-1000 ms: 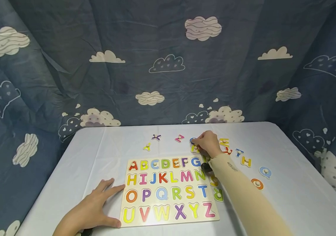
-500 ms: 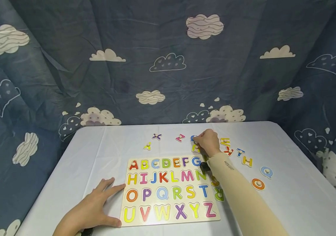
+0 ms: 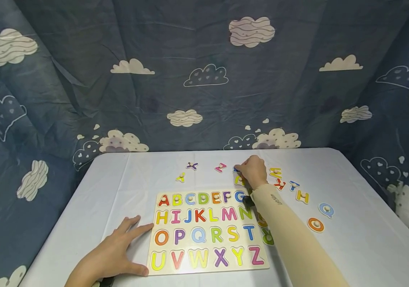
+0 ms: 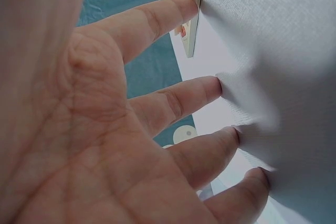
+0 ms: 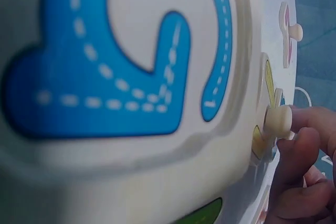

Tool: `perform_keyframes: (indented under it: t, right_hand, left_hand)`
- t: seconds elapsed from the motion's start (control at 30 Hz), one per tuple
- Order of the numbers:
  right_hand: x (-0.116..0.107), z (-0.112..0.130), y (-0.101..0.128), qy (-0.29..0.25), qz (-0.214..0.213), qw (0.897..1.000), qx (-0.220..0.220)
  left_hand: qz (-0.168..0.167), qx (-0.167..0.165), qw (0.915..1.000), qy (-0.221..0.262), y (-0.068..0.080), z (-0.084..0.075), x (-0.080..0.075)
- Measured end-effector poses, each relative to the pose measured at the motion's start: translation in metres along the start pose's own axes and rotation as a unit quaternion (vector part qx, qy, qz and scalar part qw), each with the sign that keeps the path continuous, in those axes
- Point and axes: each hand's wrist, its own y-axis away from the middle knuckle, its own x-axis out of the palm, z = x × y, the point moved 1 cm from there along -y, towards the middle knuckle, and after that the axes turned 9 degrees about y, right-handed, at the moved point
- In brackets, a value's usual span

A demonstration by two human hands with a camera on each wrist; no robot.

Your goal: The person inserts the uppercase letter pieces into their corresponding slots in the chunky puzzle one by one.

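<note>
A wooden alphabet puzzle board point(image 3: 208, 231) lies on the table; pieces with knobs fill the A to F places. Its empty blue G place point(image 5: 173, 77) looms large in the right wrist view. My left hand point(image 3: 112, 251) is spread at the board's left edge, one finger and the thumb touching it. In the left wrist view, the other fingertips point(image 4: 210, 87) rest on the cloth. Beyond the board, my right hand point(image 3: 254, 171) pinches a small blue letter piece point(image 3: 236, 169), mostly hidden by the fingers. A yellow letter piece point(image 3: 239, 180) with a knob point(image 5: 278, 121) lies just in front.
Loose pieces lie around: a purple X point(image 3: 192, 166), a yellow Y point(image 3: 180, 177), a pink Z point(image 3: 220, 167), a yellow H point(image 3: 302, 196), a light blue Q point(image 3: 326, 210) and an orange O point(image 3: 315, 225). A green R point(image 3: 267, 236) sits beside the board's right edge, partly under the right arm.
The head view has shifted slightly. My right hand stays at the blue piece, its fingers now covering more of it. My left hand keeps its place at the board's edge.
</note>
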Motion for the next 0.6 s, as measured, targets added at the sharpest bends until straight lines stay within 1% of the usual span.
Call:
perform_keyframes:
  t: [0.17, 0.37, 0.43, 0.6]
  right_hand:
    - [-0.002, -0.001, 0.0, -0.009, -0.003, 1.0, -0.02]
    - [-0.012, -0.004, 0.001, -0.017, 0.0, 0.998, -0.067]
    - [-0.017, -0.004, 0.002, -0.014, 0.012, 0.997, -0.081]
    - [-0.027, -0.006, 0.008, -0.001, 0.061, 0.992, -0.107]
  left_hand:
    - [0.0, 0.004, 1.0, 0.003, 0.0, 0.0, 0.0]
    - [-0.003, 0.007, 1.0, -0.002, 0.001, 0.0, 0.0]
    - [-0.004, 0.005, 1.0, -0.004, 0.001, -0.001, 0.0]
    - [-0.002, 0.002, 1.0, -0.008, -0.001, -0.002, 0.0]
